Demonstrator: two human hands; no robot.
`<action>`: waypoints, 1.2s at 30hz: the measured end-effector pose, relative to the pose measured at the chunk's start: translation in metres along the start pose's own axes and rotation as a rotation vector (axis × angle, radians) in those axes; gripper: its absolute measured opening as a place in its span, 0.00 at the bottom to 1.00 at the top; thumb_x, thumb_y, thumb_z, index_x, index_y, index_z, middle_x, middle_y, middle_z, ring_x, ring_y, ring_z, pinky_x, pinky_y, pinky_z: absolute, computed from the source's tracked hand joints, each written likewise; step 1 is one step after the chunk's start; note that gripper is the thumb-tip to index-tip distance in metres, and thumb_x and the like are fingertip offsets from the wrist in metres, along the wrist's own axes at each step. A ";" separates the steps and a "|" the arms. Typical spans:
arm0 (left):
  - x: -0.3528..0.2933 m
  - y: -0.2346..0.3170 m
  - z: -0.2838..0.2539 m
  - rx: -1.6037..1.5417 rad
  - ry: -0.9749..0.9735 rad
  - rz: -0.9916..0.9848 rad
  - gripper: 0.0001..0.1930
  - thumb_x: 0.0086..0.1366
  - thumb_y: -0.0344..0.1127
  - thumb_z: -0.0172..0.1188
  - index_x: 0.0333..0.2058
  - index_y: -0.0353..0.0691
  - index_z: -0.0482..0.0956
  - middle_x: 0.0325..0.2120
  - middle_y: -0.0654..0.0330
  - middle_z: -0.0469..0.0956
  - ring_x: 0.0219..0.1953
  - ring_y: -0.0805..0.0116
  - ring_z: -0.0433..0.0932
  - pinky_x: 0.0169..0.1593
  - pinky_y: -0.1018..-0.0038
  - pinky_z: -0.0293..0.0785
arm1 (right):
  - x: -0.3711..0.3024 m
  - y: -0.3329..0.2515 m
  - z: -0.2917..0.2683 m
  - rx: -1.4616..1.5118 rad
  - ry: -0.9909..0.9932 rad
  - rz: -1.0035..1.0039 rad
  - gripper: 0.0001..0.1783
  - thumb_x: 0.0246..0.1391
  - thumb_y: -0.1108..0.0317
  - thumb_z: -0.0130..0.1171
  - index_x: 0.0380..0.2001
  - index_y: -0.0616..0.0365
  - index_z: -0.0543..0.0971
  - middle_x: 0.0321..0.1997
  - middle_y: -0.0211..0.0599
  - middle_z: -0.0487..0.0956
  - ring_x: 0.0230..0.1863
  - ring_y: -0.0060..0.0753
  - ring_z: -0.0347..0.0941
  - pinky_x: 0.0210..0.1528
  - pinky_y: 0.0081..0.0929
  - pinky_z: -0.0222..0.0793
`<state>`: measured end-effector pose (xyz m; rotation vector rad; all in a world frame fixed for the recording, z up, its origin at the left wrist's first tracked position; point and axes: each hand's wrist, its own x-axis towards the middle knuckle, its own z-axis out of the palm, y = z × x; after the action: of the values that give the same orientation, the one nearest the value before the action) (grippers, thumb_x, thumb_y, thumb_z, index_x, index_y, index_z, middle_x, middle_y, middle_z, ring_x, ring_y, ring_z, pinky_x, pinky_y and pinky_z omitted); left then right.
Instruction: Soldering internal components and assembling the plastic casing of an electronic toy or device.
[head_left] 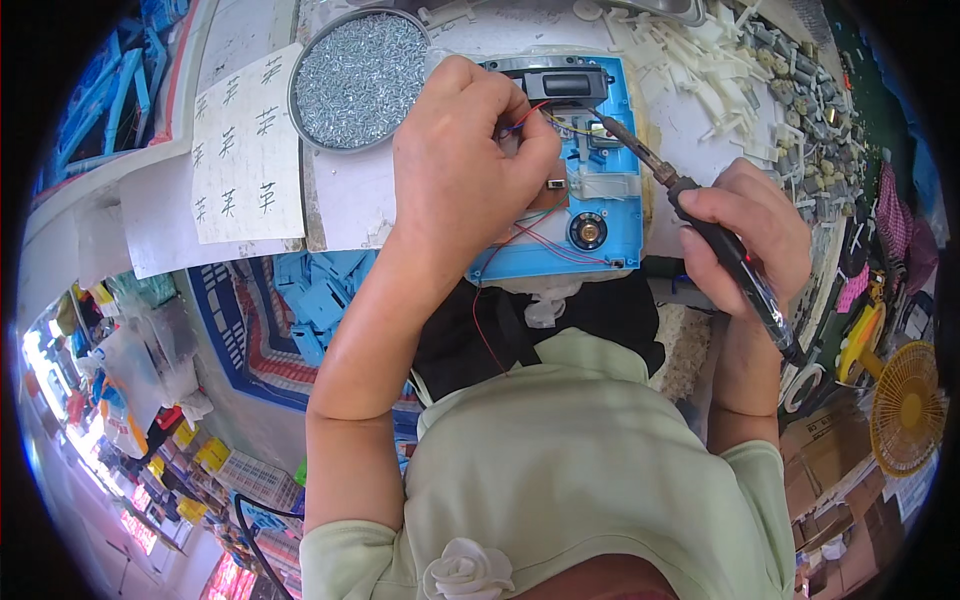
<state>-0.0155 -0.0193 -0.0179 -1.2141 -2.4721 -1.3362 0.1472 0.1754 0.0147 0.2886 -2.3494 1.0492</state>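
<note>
In front of me on the bench lies a blue plastic housing [622,225] with a small round speaker [587,231], a brown circuit board and thin red wires. A black motor-like block [556,84] sits at its far end. My left hand [470,150] is over the housing's left side, its fingers pinched on a thin wire [530,113] near the block. In my right hand [750,230] is a soldering iron [722,236] with a black handle. Its tip points at the right end of the black block, close to a yellow wire; I cannot tell whether they touch.
A round tin of small screws [360,80] stands at the left, beside a sheet of handwritten paper [245,160]. White plastic parts [690,70] and a heap of small grey parts [800,100] lie at the right. Below left is a crate [235,330] with blue housings. A yellow fan [908,408] stands at right.
</note>
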 end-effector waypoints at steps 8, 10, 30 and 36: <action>0.000 0.002 -0.001 0.001 -0.013 -0.009 0.03 0.54 0.25 0.67 0.26 0.35 0.81 0.23 0.61 0.73 0.22 0.72 0.73 0.27 0.75 0.69 | -0.003 0.002 -0.001 -0.003 0.008 -0.006 0.22 0.38 0.80 0.68 0.42 0.63 0.83 0.23 0.37 0.77 0.20 0.36 0.67 0.23 0.29 0.61; 0.000 0.001 -0.002 0.000 -0.012 -0.005 0.03 0.54 0.25 0.67 0.26 0.35 0.81 0.23 0.61 0.73 0.22 0.72 0.73 0.27 0.76 0.69 | -0.004 0.003 -0.002 0.003 0.005 -0.011 0.22 0.38 0.80 0.68 0.42 0.64 0.83 0.24 0.38 0.77 0.20 0.36 0.67 0.23 0.29 0.61; -0.007 0.029 -0.019 -0.059 -0.259 0.172 0.13 0.55 0.25 0.72 0.40 0.39 0.83 0.38 0.58 0.78 0.35 0.62 0.83 0.37 0.67 0.79 | -0.032 -0.006 -0.028 0.022 0.149 0.160 0.19 0.47 0.80 0.67 0.45 0.69 0.81 0.32 0.44 0.81 0.28 0.31 0.72 0.30 0.26 0.66; -0.006 0.013 -0.003 -0.224 -0.380 0.166 0.08 0.60 0.23 0.68 0.39 0.37 0.84 0.34 0.58 0.82 0.33 0.67 0.83 0.36 0.73 0.77 | -0.050 -0.018 -0.019 0.088 0.317 0.467 0.24 0.53 0.80 0.67 0.55 0.70 0.78 0.48 0.44 0.82 0.47 0.31 0.80 0.53 0.26 0.73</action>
<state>-0.0032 -0.0217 -0.0095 -1.8356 -2.4243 -1.4856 0.2032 0.1760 0.0088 -0.3904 -2.1269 1.3023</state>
